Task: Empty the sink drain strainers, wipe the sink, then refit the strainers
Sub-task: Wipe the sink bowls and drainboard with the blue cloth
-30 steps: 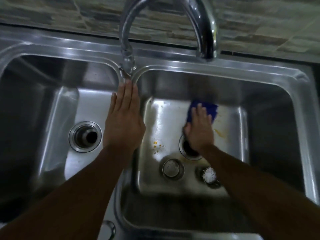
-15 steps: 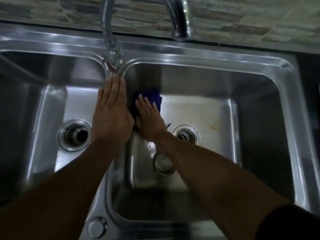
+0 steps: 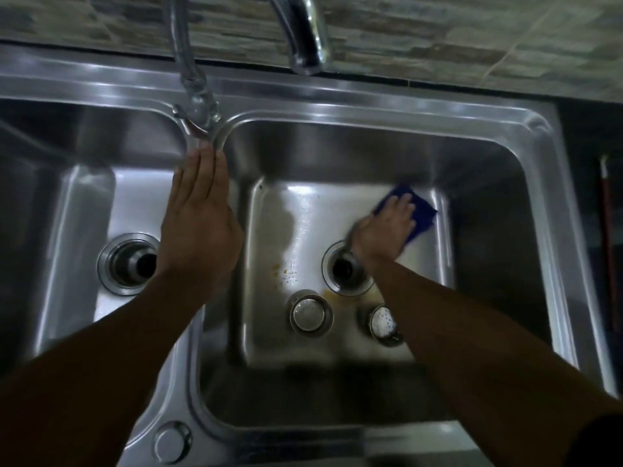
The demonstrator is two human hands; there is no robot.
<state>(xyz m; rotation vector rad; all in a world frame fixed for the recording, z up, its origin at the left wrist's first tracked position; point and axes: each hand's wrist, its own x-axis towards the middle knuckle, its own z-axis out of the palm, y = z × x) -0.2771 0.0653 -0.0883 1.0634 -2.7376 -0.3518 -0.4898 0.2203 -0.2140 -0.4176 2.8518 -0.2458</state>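
Down on the floor of the right basin [image 3: 303, 214], the right hand [image 3: 387, 227] lies flat on the blue cloth [image 3: 419, 214]. Its fingers are straight and spread, pressing the cloth to the steel at the far right corner, with nothing pinched. The left hand [image 3: 199, 224] is over on the divider [image 3: 202, 358] between the two basins. Its fingers are straight and together, tips up by the foot of the tap [image 3: 303, 35], holding nothing; it looks like a brace. So the hands are well apart, one working, one propping.

Now the relation that matters. The yellow-orange residue [image 3: 283, 269] sits left of the open right drain [image 3: 344, 267], with another smear on the drain's near side. From the cloth, then, the dirt lies leftward and back toward the person, across the hole. My call: wiping is under way, and the next sweep wants to come across to that patch and skirt the opening.

Both strainers are out, on the basin floor nearer the person than the drain. One strainer [image 3: 310, 313] sits flat; the second strainer [image 3: 382, 321] is tipped, perforated face showing, partly under the right forearm. The right hand is the nearer one to both.

The left drain [image 3: 126, 262] gapes just left of the left wrist, so one strainer has to cross the divider when refitting comes. The risk I see is a wide stroke pushing residue down the open drain or knocking a strainer.
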